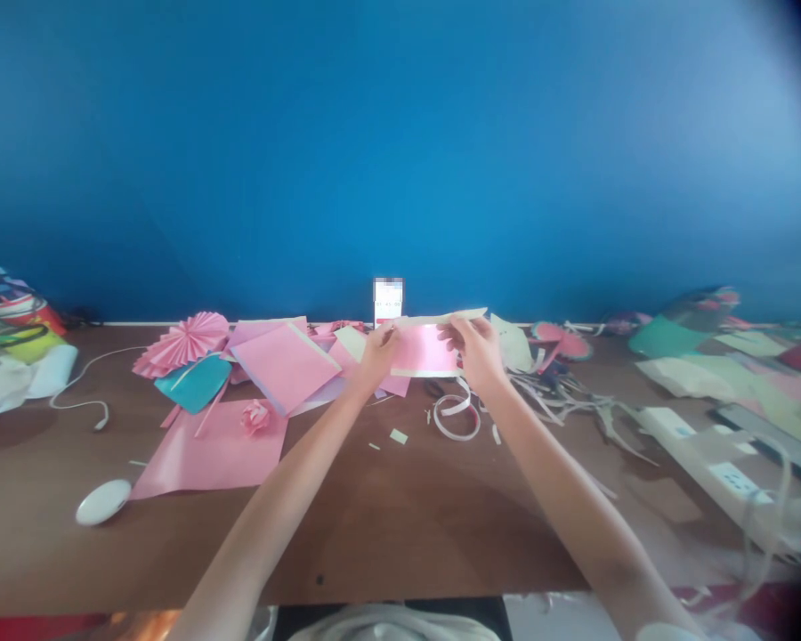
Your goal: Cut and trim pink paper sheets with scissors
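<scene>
Both arms reach forward over the brown table, holding up a pink sheet of paper with pale borders. My left hand pinches its left edge. At the upper right, my right hand grips the same sheet, its fingers bent over the top edge. A pale strip runs along that top edge and sticks out past the right hand. Just below the sheet, a curled white strip lies on the table. Small pale paper scraps are scattered nearby.
A lit phone stands against the blue wall. Leftward are a pleated pink fan, a teal paper piece, pink sheets, a paper flower and a white oval object. A power strip and tangled strips lie right.
</scene>
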A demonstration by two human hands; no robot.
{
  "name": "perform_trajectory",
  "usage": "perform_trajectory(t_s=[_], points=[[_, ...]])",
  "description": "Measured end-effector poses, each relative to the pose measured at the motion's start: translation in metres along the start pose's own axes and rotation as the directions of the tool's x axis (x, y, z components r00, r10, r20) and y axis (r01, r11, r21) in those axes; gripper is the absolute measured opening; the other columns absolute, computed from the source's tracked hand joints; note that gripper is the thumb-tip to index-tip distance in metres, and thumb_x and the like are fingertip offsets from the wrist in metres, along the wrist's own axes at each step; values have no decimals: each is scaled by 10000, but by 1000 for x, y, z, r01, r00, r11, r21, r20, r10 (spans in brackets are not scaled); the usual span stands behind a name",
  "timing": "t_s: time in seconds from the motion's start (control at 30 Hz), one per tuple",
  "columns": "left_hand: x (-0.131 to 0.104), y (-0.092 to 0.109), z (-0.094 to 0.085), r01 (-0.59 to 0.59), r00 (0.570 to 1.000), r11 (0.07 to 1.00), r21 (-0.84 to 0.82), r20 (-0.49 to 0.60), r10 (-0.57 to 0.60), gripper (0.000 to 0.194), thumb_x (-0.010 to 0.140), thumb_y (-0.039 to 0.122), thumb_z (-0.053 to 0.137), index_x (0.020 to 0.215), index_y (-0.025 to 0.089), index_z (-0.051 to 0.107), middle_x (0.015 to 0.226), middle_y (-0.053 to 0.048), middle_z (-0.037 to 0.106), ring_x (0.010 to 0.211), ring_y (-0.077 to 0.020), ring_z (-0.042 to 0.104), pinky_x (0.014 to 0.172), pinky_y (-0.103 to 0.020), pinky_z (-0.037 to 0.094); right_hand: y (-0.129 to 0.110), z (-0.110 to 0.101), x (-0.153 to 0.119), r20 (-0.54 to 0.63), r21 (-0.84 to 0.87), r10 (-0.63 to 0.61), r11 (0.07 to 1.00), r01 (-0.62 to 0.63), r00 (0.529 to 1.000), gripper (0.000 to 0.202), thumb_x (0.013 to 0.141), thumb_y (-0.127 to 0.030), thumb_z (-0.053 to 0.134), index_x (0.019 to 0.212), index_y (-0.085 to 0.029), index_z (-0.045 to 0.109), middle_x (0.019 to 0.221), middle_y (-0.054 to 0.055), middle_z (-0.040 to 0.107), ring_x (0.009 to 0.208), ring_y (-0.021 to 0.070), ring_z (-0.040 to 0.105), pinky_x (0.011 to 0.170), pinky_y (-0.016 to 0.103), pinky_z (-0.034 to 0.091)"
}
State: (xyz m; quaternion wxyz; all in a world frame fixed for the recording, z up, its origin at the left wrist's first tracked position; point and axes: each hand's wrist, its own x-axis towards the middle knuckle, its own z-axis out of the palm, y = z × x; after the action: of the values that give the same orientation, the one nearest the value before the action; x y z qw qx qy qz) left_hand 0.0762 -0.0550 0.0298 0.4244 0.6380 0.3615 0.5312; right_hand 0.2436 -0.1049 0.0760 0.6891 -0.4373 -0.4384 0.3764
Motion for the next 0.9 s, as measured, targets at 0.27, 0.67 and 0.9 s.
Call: perform_trajectory(t_s=[0.27,0.67,0.9], points=[[2,0,0,-112,993,992,-61,41,114,305,890,335,543,1156,203,612,1118,-85,632,1011,-215,580,860,-332,457,6,3,-7,106,-158,-136,976,152,985,128,747,-295,665,754,-205,574,640,-17,594,566,114,560,472,222,414],[3,0,6,-6,1000,1000,10,-1,6,333,892,416,528,1107,185,634,926,-70,664,834,-189,609,690,-278,469,20,16,-13,471,-262,29,959,109,882,269,660,-364,777,821,-191,649,743,27,668,645,167,613,564,307,522],[-1,7,4,15,1000,1000,4,18,-15,355,898,446,504,1125,199,621,870,-46,634,759,-161,582,677,-273,458,19,19,-20,576,-187,84,982,31,813,326,610,-392,825,798,-186,656,700,14,666,625,157,614,592,307,529]])
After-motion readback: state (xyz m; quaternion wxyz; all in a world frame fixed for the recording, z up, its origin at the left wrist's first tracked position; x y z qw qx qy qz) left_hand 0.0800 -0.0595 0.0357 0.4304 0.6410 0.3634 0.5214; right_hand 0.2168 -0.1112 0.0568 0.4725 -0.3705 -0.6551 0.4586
